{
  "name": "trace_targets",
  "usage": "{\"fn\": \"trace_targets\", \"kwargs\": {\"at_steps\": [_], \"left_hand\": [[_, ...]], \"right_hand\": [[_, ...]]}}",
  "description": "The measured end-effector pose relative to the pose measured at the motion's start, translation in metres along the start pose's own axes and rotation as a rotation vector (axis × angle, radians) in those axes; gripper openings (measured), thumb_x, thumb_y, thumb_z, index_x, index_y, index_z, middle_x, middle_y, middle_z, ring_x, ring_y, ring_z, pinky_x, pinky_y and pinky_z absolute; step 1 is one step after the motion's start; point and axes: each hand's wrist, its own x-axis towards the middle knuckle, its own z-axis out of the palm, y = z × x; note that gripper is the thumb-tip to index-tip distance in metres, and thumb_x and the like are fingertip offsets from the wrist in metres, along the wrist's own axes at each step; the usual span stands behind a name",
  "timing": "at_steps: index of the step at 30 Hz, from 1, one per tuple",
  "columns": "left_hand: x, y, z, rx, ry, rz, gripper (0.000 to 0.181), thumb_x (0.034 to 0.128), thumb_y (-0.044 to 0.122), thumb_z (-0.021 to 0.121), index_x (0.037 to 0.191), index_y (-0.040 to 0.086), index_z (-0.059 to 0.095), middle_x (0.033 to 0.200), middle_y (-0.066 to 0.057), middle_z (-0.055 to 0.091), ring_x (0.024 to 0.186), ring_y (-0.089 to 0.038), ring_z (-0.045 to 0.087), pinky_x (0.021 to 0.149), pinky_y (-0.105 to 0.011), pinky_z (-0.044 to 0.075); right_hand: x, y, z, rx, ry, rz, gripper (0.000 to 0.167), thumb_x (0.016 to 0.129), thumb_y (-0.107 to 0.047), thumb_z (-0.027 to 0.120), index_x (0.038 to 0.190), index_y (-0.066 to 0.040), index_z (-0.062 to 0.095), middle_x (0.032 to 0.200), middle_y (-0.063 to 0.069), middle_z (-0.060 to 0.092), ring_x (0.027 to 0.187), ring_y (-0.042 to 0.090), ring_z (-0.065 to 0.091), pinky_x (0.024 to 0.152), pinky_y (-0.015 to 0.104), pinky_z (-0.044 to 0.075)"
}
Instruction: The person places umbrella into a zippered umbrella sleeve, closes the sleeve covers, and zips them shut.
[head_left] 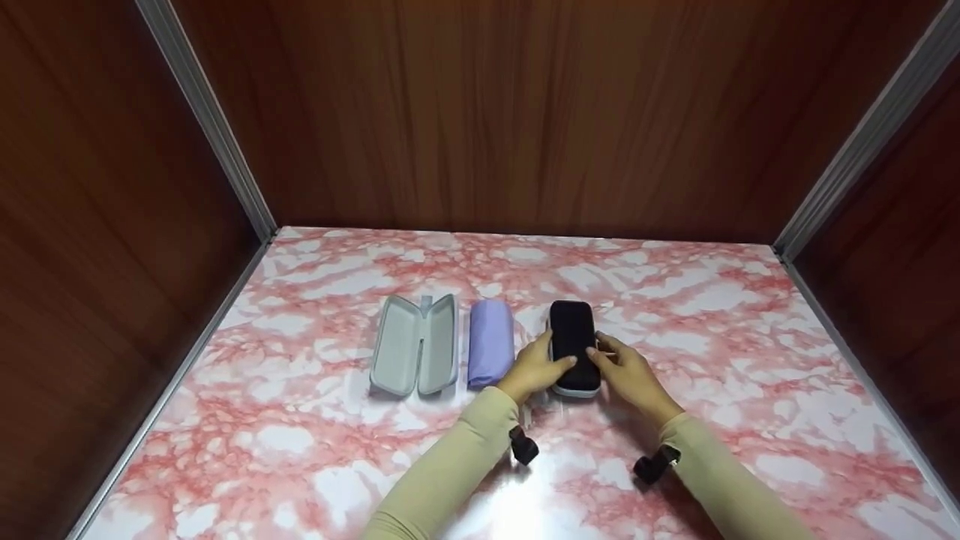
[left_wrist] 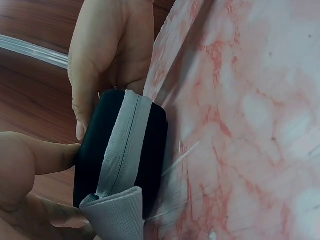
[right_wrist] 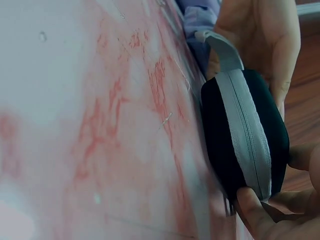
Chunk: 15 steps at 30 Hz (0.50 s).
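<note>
A black zip case (head_left: 572, 330) with a pale grey zip band lies on the table, its lid upward. My left hand (head_left: 534, 369) grips its left side, thumb over the top face. On the opposite side, my right hand (head_left: 626, 375) holds the edge, with the thumb on top near the front. The wrist views show the zip teeth (left_wrist: 126, 145) meeting along the case's side. A grey fabric loop (right_wrist: 225, 50) sticks out at the left-hand end. Some fingertips of both hands are hidden behind the case.
Left of the black case lies a smooth purple bundle (head_left: 491, 341). Beyond it, a light grey hinged case (head_left: 397, 345) lies spread open. Brown wood-grain panels (head_left: 480, 112) enclose the red-and-white marbled table (head_left: 300, 450) at the back and sides.
</note>
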Motion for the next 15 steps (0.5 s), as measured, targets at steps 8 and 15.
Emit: {"fn": "trace_targets", "kwargs": {"at_steps": [8, 15], "left_hand": [[-0.004, 0.004, -0.001, -0.040, -0.007, -0.067, 0.068, 0.0920, 0.018, 0.069, 0.150, -0.003, 0.040, 0.137, -0.025, 0.051, 0.129, -0.037, 0.048, 0.111, -0.043, 0.036], [-0.006, 0.009, -0.010, -0.072, -0.013, -0.072, 0.069, 0.0910, 0.016, 0.066, 0.151, -0.004, 0.037, 0.143, -0.025, 0.043, 0.133, -0.035, 0.042, 0.113, -0.042, 0.032]], "right_hand": [[-0.002, -0.003, 0.001, -0.037, 0.023, -0.014, 0.059, 0.104, -0.028, 0.057, 0.149, 0.006, 0.040, 0.144, 0.028, 0.047, 0.126, 0.041, 0.053, 0.107, 0.051, 0.040], [-0.003, -0.009, -0.002, 0.011, 0.108, -0.090, 0.050, 0.101, -0.013, 0.057, 0.145, 0.006, 0.045, 0.140, 0.025, 0.052, 0.125, 0.039, 0.053, 0.105, 0.050, 0.041]]}}
